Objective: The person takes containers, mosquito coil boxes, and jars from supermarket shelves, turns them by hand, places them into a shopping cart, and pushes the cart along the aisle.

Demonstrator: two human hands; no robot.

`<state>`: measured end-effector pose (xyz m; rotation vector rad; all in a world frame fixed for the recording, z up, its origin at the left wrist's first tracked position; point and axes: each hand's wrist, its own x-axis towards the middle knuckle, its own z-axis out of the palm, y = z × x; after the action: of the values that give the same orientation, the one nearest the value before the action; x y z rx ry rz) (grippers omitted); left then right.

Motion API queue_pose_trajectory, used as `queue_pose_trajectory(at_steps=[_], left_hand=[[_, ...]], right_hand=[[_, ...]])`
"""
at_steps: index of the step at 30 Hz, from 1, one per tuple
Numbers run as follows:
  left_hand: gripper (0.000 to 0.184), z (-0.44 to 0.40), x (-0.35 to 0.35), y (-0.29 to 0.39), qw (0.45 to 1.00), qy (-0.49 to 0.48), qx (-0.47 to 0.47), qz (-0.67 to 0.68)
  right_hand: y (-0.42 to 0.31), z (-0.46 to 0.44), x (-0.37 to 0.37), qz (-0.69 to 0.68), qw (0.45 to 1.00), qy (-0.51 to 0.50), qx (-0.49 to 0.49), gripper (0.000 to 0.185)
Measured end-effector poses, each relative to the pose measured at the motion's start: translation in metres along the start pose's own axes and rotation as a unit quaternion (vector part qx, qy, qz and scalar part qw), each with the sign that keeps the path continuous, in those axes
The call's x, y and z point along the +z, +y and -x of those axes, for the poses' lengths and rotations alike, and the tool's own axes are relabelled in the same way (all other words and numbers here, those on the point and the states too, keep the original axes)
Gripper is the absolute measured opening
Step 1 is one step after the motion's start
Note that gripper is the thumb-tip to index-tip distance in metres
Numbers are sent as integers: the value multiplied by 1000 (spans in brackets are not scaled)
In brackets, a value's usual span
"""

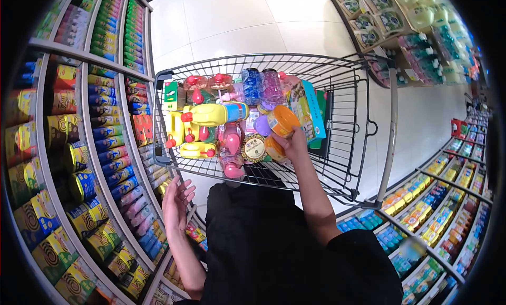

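Note:
My right hand [293, 144] is closed on an orange round tub [283, 120] above the goods in a wire shopping cart [340, 141]. A second orange tub [274, 148] lies just below that hand. Close by are a round tin with a pale patterned lid [254, 148] and a purple lid [262, 125]. Outside the cart's near left corner, my left hand [177, 202] is empty, its fingers apart. Yellow bottles with red caps [208, 115], pink bottles [232, 141], and blue [252, 86] and purple [272, 87] bottles fill the cart's left half.
A teal-edged box [313, 110] stands in the cart, right of the bottles. Tall shelves [89, 147] packed with colourful packages run close along the left. More stocked shelves [437, 199] are at the lower right. Boxed bottles [379, 20] stand at the upper right beside pale floor tiles [232, 20].

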<state>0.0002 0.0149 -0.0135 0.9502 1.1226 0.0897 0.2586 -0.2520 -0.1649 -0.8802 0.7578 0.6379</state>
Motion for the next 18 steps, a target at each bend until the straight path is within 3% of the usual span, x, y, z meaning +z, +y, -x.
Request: queue_pose_trajectory(at_steps=[2, 4, 7, 8, 9, 10, 12, 13, 14, 18], left_hand=[[50, 5, -10, -5, 999, 27, -7, 16], [50, 10, -21, -12, 998, 39, 3, 41], [48, 14, -44, -28, 993, 67, 3, 93], [47, 16, -47, -34, 992, 72, 10, 104], [41, 17, -50, -37, 990, 105, -25, 94], [38, 15, -62, -56, 990, 108, -10, 85], [39, 25, -68, -68, 988, 82, 30, 128], [43, 25, -71, -73, 984, 119, 13, 131], [46, 33, -76, -73, 980, 109, 13, 168], [48, 53, -101, -94, 973, 130, 42, 185]], right_hand=[[-5, -6, -8, 22, 999, -24, 25, 42], [-12, -10, -15, 198, 973, 58, 102, 45], [-14, -15, -38, 277, 955, 46, 97, 41], [-18, -11, -45, 207, 973, -60, 81, 31], [-15, -6, -46, 264, 964, 42, 11, 27], [-15, -21, -77, 289, 957, -13, -26, 29], [-26, -30, -75, 282, 958, -54, 11, 17], [-16, -22, -40, 244, 969, -31, 8, 25], [-16, -48, -62, 210, 977, -22, -5, 34], [3, -1, -10, 373, 915, -40, -147, 39]])
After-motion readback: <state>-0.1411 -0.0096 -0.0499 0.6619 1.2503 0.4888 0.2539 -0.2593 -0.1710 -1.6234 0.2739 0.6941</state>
